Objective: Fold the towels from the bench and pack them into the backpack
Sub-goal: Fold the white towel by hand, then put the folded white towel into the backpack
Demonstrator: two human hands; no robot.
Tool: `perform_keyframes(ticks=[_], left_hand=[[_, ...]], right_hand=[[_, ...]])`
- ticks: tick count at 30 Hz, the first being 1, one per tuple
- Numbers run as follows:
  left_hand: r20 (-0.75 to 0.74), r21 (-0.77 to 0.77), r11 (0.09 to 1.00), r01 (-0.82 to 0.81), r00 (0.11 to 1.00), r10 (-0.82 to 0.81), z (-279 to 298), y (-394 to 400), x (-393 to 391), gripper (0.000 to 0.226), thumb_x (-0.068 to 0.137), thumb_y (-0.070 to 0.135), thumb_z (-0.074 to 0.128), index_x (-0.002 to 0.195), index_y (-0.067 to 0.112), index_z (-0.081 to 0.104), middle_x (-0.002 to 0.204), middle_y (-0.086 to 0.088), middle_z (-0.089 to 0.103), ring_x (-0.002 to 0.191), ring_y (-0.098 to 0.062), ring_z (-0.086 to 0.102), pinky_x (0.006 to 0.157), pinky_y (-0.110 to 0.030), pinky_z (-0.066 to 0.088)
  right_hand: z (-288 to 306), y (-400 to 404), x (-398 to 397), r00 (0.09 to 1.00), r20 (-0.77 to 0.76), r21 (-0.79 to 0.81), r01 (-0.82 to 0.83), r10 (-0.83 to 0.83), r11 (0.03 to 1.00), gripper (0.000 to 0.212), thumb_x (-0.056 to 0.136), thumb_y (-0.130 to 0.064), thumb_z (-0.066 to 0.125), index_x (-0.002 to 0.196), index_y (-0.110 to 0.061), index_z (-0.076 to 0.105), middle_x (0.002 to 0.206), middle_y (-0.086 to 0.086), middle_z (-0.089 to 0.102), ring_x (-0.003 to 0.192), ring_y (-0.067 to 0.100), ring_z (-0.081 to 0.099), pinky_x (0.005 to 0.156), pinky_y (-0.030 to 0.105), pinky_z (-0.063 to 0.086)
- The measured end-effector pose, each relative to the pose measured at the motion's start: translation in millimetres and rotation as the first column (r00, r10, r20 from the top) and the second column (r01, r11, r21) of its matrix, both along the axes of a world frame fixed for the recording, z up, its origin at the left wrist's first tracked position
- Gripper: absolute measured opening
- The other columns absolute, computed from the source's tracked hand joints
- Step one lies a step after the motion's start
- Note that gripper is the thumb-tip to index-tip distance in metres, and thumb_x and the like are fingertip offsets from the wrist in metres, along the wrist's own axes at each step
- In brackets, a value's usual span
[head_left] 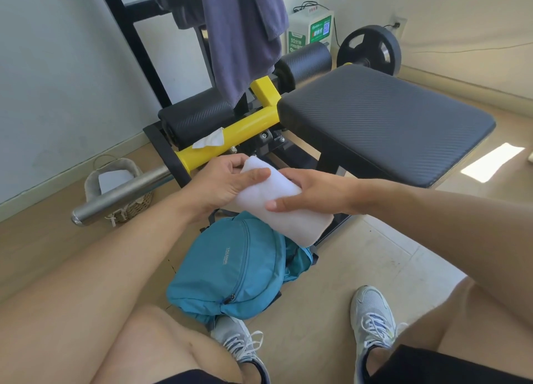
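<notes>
Folded white towel (284, 207) above backpack (230, 268)

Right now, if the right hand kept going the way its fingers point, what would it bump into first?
The right hand points leftward across the folded white towel, so it would probably meet the left hand first, gripping the towel's other end. Depth is hard to judge.

Both hands (227, 181) (314, 193) closed, gripping.

Folded white towel (284, 203) held above the teal backpack (230, 271).
</notes>
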State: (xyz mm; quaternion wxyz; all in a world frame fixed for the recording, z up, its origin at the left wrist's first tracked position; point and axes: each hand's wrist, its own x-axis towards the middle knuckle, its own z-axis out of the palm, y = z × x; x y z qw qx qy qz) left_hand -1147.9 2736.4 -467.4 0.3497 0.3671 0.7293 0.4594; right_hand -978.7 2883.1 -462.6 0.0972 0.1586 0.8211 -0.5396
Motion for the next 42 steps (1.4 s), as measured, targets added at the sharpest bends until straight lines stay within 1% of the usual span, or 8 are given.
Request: perform_keyframes(ticks=[9, 18, 23, 26, 30, 33, 38, 42], left_hand=[[-0.144, -0.026, 0.996, -0.082, 0.987, 0.077, -5.3, 3.1, 4.8, 0.052, 0.073, 0.069, 0.064, 0.098, 0.024, 0.076, 0.097, 0.002, 0.077, 0.091, -0.019, 0.072, 0.077, -0.037, 0.059], [-0.144, -0.020, 0.965, -0.261, 0.956, 0.256, -6.5, 10.7, -0.3, 0.056, 0.084, 0.070, 0.060, 0.080, 0.015, 0.071, 0.084, -0.005, 0.070, 0.078, -0.020, 0.062, 0.069, -0.034, 0.050], [-0.144, -0.185, 0.945, -0.269, 0.959, 0.245, -25.8, 5.0, -6.4, 0.046, 0.091, 0.062, 0.063, 0.099, 0.017, 0.066, 0.098, -0.001, 0.069, 0.091, -0.019, 0.070, 0.082, -0.041, 0.063], [-0.206, -0.322, 0.922, -0.214, 0.967, 0.152, -35.5, -0.1, -11.0, 0.041, 0.089, 0.053, 0.072, 0.115, 0.021, 0.064, 0.114, 0.002, 0.066, 0.102, -0.016, 0.066, 0.087, -0.036, 0.058], [-0.274, -0.481, 0.876, -0.043, 0.956, -0.103, -46.6, -1.3, -2.2, 0.047, 0.089, 0.044, 0.076, 0.124, 0.016, 0.063, 0.117, 0.003, 0.061, 0.108, -0.017, 0.062, 0.079, -0.027, 0.049], [-0.322, -0.692, 0.718, 0.082, 0.854, -0.408, -66.2, 6.2, 12.1, 0.044, 0.091, 0.044, 0.073, 0.123, 0.015, 0.064, 0.118, -0.001, 0.059, 0.112, -0.023, 0.060, 0.092, -0.033, 0.049], [-0.280, -0.900, 0.426, 0.093, 0.626, -0.728, -102.0, 23.2, 43.1, 0.033, 0.095, 0.037, 0.068, 0.118, 0.015, 0.063, 0.120, -0.006, 0.064, 0.105, -0.027, 0.060, 0.084, -0.035, 0.050], [-0.302, -0.888, 0.459, -0.003, 0.756, -0.581, -153.0, 33.7, 61.6, 0.056, 0.092, 0.030, 0.069, 0.141, 0.014, 0.046, 0.138, -0.010, 0.050, 0.125, -0.030, 0.051, 0.098, -0.043, 0.049]], right_hand=[[-0.5, -5.4, -5.5, 0.998, -0.017, 0.058, 0.062, -0.061, 0.996, 0.036, 0.091, -0.054, 0.062, 0.115, -0.026, 0.064, 0.106, -0.004, 0.074, 0.095, 0.014, 0.073, 0.089, 0.037, 0.060], [8.3, -14.8, -21.3, 0.980, -0.084, 0.184, 0.192, -0.180, 0.964, 0.040, 0.091, -0.053, 0.065, 0.115, -0.021, 0.069, 0.105, -0.001, 0.073, 0.095, 0.016, 0.068, 0.086, 0.036, 0.057], [-9.5, -14.3, -22.3, 0.987, 0.100, 0.474, 0.060, -0.122, 0.879, 0.041, 0.099, -0.052, 0.053, 0.120, -0.018, 0.062, 0.108, 0.001, 0.066, 0.094, 0.019, 0.062, 0.085, 0.034, 0.053], [-28.3, -4.9, -21.5, 0.956, 0.245, 0.642, -0.037, -0.160, 0.766, 0.046, 0.100, -0.054, 0.048, 0.128, -0.017, 0.056, 0.110, 0.004, 0.066, 0.097, 0.024, 0.063, 0.090, 0.043, 0.056], [-57.9, 1.3, -22.4, 0.912, 0.361, 0.647, -0.093, -0.196, 0.757, 0.049, 0.099, -0.052, 0.051, 0.131, -0.014, 0.055, 0.112, 0.007, 0.067, 0.097, 0.025, 0.065, 0.092, 0.043, 0.057], [-88.2, 2.3, -20.3, 0.881, 0.412, 0.640, -0.097, -0.233, 0.762, 0.049, 0.100, -0.050, 0.051, 0.133, -0.014, 0.055, 0.117, 0.007, 0.065, 0.102, 0.026, 0.064, 0.096, 0.042, 0.054], [-148.4, -12.7, -17.0, 0.801, 0.400, 0.394, 0.287, -0.444, 0.873, 0.053, 0.105, -0.044, 0.045, 0.143, -0.007, 0.047, 0.133, 0.014, 0.059, 0.112, 0.030, 0.058, 0.097, 0.036, 0.046], [-190.3, -26.0, -11.8, 0.788, 0.343, 0.258, 0.444, -0.511, 0.858, 0.048, 0.104, -0.044, 0.045, 0.145, -0.017, 0.043, 0.129, 0.010, 0.060, 0.099, 0.024, 0.055, 0.088, 0.035, 0.046]])
